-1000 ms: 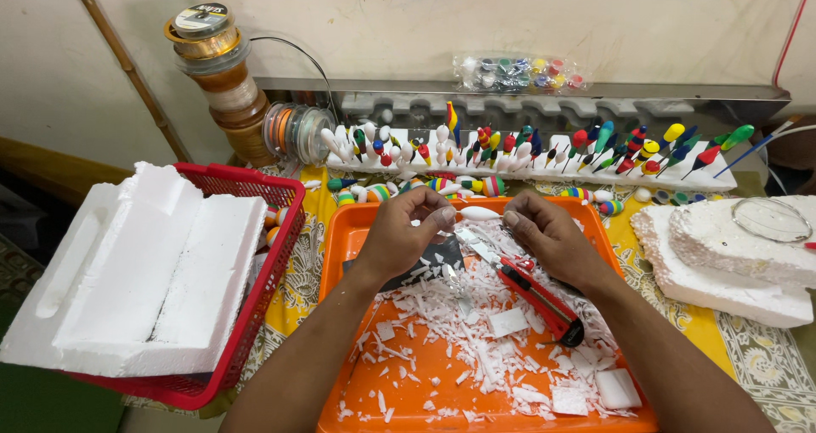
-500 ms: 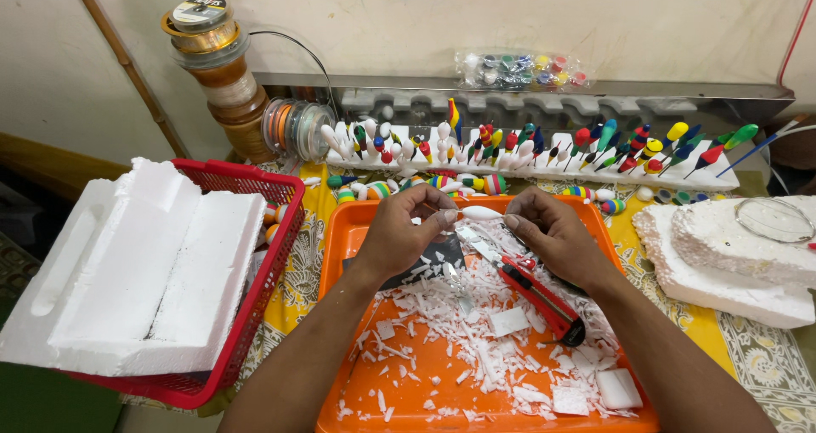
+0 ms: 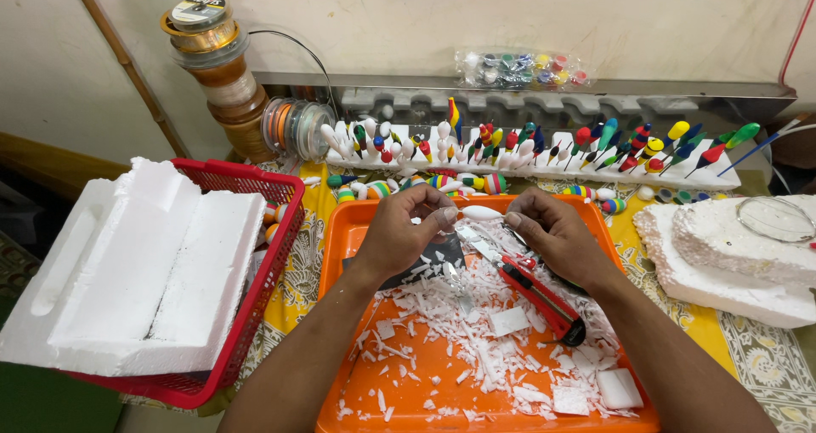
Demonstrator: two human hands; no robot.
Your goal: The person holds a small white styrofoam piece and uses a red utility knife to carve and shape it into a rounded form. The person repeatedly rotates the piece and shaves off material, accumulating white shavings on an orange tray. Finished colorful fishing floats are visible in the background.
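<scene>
left hand: mine, fingers curled, thumb and fingertips pinched on the left end of the white foam float.
right hand: mine, fingers curled, fingertips pinched on the float's right end.
white foam float: small white teardrop piece, held between both hands just above the far edge of the orange tray.
key relation: float's long axis runs left-right, spanning the gap between my two hands; fat end looks toward the left hand, thin end toward the right. Both hands touch it, neither nearer.
orange tray: on the table under my hands, littered with white foam shavings and small cut blocks.
red utility knife: lying on the tray just near of my right hand, blade pointing far-left, untouched.
red basket: left of tray, holding big white foam slabs.
rack of painted floats: far side, a long white foam strip stuck with coloured floats.
foam chunks: right of tray, on the table.
line spools: far left, stacked.
</scene>
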